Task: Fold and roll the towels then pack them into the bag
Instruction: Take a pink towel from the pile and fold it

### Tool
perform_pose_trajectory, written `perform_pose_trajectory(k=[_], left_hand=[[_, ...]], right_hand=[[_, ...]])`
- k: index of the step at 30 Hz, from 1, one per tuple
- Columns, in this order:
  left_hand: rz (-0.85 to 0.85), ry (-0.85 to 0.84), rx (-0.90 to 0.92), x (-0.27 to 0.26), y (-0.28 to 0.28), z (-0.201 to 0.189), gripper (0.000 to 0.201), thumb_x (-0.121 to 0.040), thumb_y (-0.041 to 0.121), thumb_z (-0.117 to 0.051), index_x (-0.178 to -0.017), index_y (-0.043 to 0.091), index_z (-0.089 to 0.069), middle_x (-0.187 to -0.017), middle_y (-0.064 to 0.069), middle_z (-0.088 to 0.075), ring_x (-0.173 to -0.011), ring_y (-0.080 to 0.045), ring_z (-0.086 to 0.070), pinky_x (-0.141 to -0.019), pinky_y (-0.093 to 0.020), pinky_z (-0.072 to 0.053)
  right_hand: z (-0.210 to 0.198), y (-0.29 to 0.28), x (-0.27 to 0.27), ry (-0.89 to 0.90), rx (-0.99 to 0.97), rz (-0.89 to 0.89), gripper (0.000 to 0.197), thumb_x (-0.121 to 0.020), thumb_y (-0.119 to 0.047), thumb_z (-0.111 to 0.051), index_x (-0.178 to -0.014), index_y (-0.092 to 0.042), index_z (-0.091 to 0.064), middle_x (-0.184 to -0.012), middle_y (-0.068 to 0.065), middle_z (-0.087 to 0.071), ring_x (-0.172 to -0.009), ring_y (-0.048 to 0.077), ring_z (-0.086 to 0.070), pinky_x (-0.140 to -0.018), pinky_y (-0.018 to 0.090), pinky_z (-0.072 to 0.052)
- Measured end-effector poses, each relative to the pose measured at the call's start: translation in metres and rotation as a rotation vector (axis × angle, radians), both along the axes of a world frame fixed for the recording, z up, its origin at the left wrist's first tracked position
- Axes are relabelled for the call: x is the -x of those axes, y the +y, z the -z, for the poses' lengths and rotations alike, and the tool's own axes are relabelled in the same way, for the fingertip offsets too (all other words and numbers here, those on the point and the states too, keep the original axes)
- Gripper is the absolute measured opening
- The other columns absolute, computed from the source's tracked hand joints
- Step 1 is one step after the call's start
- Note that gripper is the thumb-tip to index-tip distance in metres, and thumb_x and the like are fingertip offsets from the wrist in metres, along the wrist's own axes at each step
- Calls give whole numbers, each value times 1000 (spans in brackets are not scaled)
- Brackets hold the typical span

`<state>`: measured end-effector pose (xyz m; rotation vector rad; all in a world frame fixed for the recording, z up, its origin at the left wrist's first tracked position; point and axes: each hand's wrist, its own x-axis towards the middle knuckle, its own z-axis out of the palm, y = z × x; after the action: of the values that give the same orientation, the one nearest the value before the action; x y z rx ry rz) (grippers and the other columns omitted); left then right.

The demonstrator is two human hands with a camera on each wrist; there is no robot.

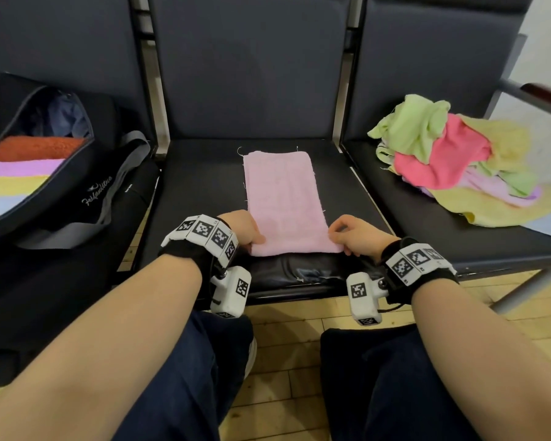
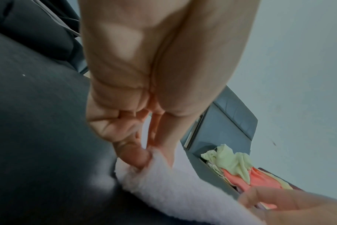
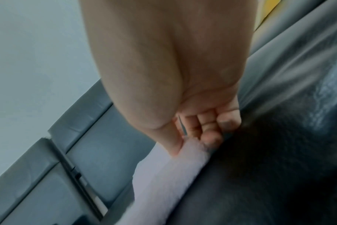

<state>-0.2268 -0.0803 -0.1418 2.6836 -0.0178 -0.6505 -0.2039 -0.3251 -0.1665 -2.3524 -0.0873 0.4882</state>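
A pink towel (image 1: 285,198), folded into a long strip, is laid flat on the middle seat (image 1: 204,186) of a row of dark chairs. Its near left corner is pinched by the left hand (image 1: 240,227) and its near right corner by the right hand (image 1: 353,233), each grip being narrow, thumb against curled fingers with the cloth between. An open black bag (image 1: 77,189) is set on the left seat, with rolled towels (image 1: 23,167) packed inside. A loose pile of towels (image 1: 452,154) is heaped on the right seat.
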Motion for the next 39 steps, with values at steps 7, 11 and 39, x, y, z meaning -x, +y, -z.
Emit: perform_pose_trajectory(k=[7, 11, 39], left_hand=[[-33, -135, 122, -1, -1, 16, 4, -87, 14, -65, -90, 16, -63, -73, 8, -52, -70, -12, -53, -63, -20, -41], [62, -202, 153, -1, -5, 14, 20, -83, 1, -60, -89, 15, -73, -81, 4, -56, -69, -10, -49, -68, -21, -43], [111, -101, 96, -7, 2, 14, 33, -90, 6, -50, -123, 12, -51, -118, -6, -58, -93, -18, -50, -80, -25, -41]], right_hand=[[5, 13, -4, -168, 269, -42, 12, -89, -15, -57, -96, -13, -47, -92, 6, -52, -86, 25, -52, -74, 30, -39], [4, 17, -2, -387, 233, -223, 22, -82, 6, -55, -82, -11, -68, -90, 3, -52, -80, 19, -51, -75, 22, -38], [-9, 15, 5, -188, 307, -248, 34, -97, -2, -39, -125, -10, -56, -129, 11, -56, -119, 27, -51, -97, 26, -35]])
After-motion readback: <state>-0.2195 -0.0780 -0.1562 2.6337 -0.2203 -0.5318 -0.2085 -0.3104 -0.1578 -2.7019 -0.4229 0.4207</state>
